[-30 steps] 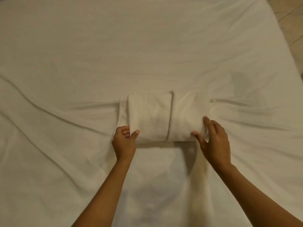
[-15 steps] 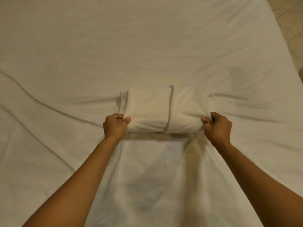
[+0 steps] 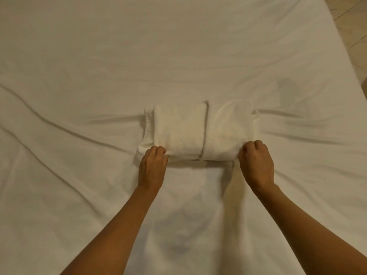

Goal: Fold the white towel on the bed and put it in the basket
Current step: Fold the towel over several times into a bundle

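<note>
Left hand: closed round the near left corner of the towel, fingers curled over the edge, thumb hidden beneath; a second ago only resting at that corner with thumb raised. Towel: lying mid-bed as a thick folded block, long side across the view, one layer edge running front to back just right of centre, loose rounded layers bulging at the left end; position much as half a second ago, near edge now bunched slightly under both grips. Right hand: clenched on the near right corner, knuckles up; a second ago spread flat with straight fingers against that end. Judged meaning: smoothing over, grip taken at both near corners, either for a last fold away from the body or for the lift; folding close to complete, transfer not yet begun. Risk noted: loose left-end layers likely to sag or spill open if lifted by the corners alone. Basket: not in view, location unknown. Bed: covered by a white sheet, long creases running in from the left edge towards the towel, shorter ones fanning out to its right, faint dark patch upper right. Room: strip of pale tiled floor beyond the right bed edge; light dim and warm; nothing else visible.
</note>
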Tool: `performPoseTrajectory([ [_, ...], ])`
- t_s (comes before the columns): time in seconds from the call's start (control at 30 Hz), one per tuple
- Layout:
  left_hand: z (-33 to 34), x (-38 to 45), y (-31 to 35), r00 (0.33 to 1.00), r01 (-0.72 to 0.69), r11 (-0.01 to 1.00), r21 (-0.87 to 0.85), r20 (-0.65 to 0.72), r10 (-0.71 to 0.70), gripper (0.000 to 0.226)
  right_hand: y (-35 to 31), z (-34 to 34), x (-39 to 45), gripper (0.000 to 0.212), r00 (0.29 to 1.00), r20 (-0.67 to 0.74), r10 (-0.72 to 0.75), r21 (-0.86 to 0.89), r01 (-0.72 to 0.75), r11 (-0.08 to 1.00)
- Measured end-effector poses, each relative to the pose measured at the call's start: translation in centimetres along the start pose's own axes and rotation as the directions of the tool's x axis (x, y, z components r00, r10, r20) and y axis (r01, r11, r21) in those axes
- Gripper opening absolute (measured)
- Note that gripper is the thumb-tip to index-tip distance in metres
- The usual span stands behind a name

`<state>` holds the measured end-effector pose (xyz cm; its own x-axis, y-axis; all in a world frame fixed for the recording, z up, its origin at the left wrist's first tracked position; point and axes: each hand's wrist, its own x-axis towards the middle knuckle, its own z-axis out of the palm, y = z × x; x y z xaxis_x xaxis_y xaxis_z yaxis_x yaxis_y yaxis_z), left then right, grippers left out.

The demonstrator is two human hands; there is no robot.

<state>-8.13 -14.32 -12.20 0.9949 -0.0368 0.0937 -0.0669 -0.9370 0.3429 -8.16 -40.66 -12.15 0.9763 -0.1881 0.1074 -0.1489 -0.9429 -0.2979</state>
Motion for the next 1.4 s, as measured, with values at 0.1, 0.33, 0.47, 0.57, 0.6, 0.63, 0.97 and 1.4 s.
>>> performPoseTrajectory([
  [0.1, -0.3, 1.1, 0.3, 0.998, 0.021, 1.000, 0.013, 0.058, -0.021, 0.007, -0.2, 0.0, 1.2, 0.011, 0.998, 0.062, -0.008, -0.053, 0.011, 0.999],
  [0.33, -2.3, 1.1, -0.1, 0.998, 0.019, 0.996, -0.085, 0.065, -0.014, 0.008, 0.3, -0.8, 1.8, 0.015, 0.995, 0.066, -0.072, -0.156, 0.081, 0.984],
  [0.47, -3.0, 2.0, 0.8, 0.994, 0.097, 0.990, -0.101, 0.051, -0.092, 0.009, 0.6, -1.2, 2.0, 0.019, 0.994, 0.083, -0.067, -0.176, 0.081, 0.981],
  [0.57, -3.7, 2.4, 1.1, 0.987, 0.159, 0.980, -0.118, 0.016, -0.158, 0.008, 1.3, -1.9, 2.8, 0.024, 0.997, 0.065, -0.033, -0.170, 0.044, 0.984],
  [0.6, -3.9, 2.5, 0.9, 0.982, 0.187, 0.975, -0.122, -0.001, -0.188, 0.008, 1.8, -2.2, 3.1, 0.023, 0.998, 0.056, -0.015, -0.161, 0.024, 0.987],
  [0.63, -4.1, 2.6, 0.6, 0.977, 0.209, 0.970, -0.124, -0.017, -0.213, 0.008, 2.2, -2.5, 3.4, 0.022, 0.999, 0.052, -0.002, -0.154, 0.011, 0.988],
  [0.97, -3.3, 2.3, -1.3, 0.954, 0.214, 0.976, -0.028, 0.219, -0.203, 0.013, 2.7, -1.0, 1.7, 0.012, 0.999, 0.042, -0.005, -0.121, 0.010, 0.993],
  [1.4, -1.6, 13.0, 0.6, 0.941, 0.338, 0.917, -0.211, 0.062, -0.333, 0.034, -0.7, -1.5, 12.4, 0.047, 0.934, 0.082, 0.347, 0.375, -0.351, 0.858],
])
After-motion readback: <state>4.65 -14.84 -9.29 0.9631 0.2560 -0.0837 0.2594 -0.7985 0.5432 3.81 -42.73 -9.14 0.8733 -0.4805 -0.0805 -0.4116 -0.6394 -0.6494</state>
